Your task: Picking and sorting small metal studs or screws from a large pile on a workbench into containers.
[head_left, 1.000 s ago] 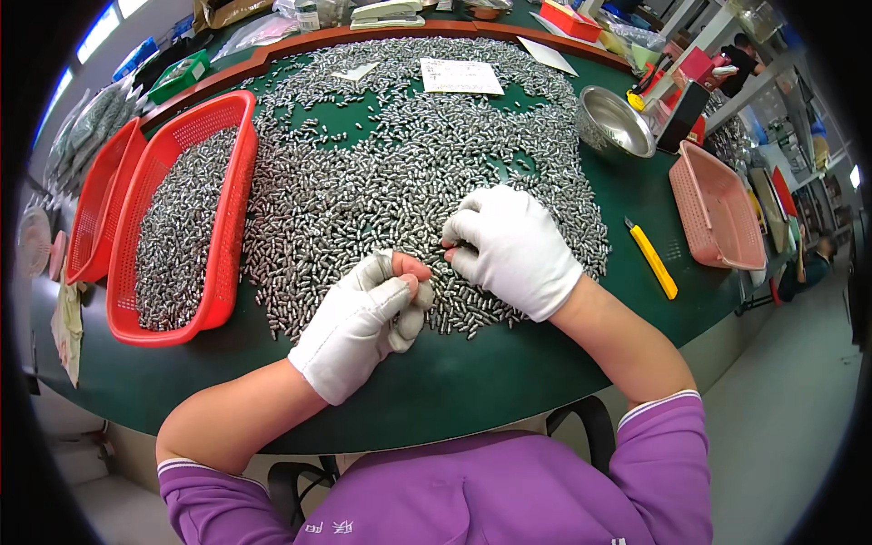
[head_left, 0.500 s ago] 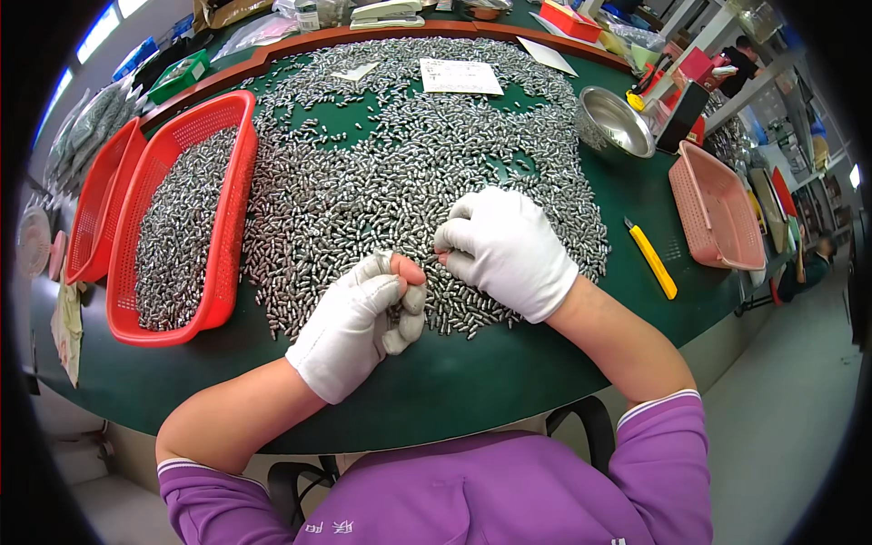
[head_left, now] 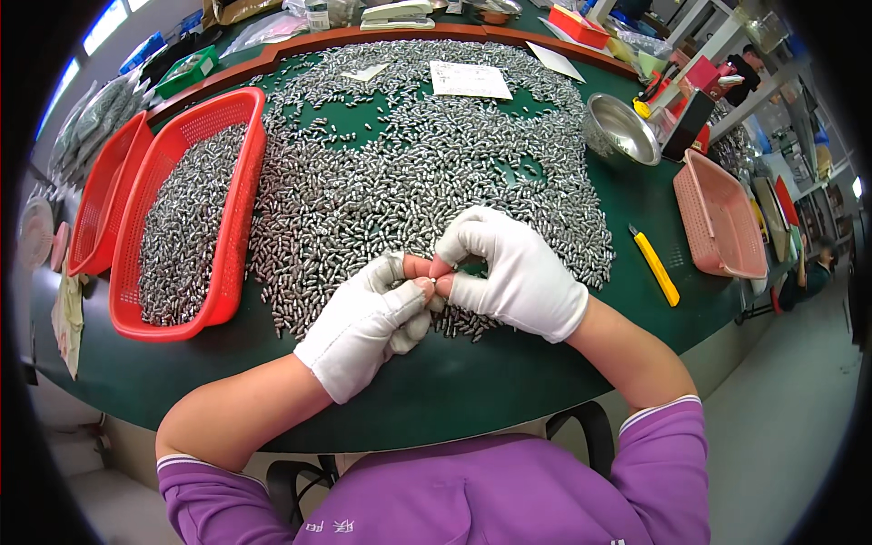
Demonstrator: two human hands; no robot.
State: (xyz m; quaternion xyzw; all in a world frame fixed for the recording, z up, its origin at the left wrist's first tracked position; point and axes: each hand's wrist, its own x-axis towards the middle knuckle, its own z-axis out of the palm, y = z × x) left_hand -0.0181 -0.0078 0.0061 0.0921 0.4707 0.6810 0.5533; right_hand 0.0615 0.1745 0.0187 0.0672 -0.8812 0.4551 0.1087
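A broad layer of small silvery metal parts (head_left: pixel 391 195), each short and rod-like, covers the green table (head_left: pixel 436 400). Over its near edge my two hands meet, in white gloves with some fingertips bare. The thumb and forefinger of my left hand (head_left: pixel 368 313) pinch together, its other fingers curled beneath. My right hand (head_left: pixel 522 277) pinches at the same spot, fingertips touching the left ones. Something tiny and pale seems to sit between the fingertips, too small to make out. A red basket (head_left: pixel 245 195) heaped with the same kind of parts stands left of the layer.
Another red basket (head_left: pixel 91 227) stands at the far left. On the right are a steel bowl (head_left: pixel 622 129), a yellow utility knife (head_left: pixel 656 268) and a pink basket (head_left: pixel 722 222). Paper slips (head_left: pixel 470 80) lie on the parts near the wooden rim (head_left: pixel 363 38) at the back.
My right hand has moved left and its fingertips now meet those of my left hand. The left hand has turned slightly, its thumb and forefinger now pinching toward the right.
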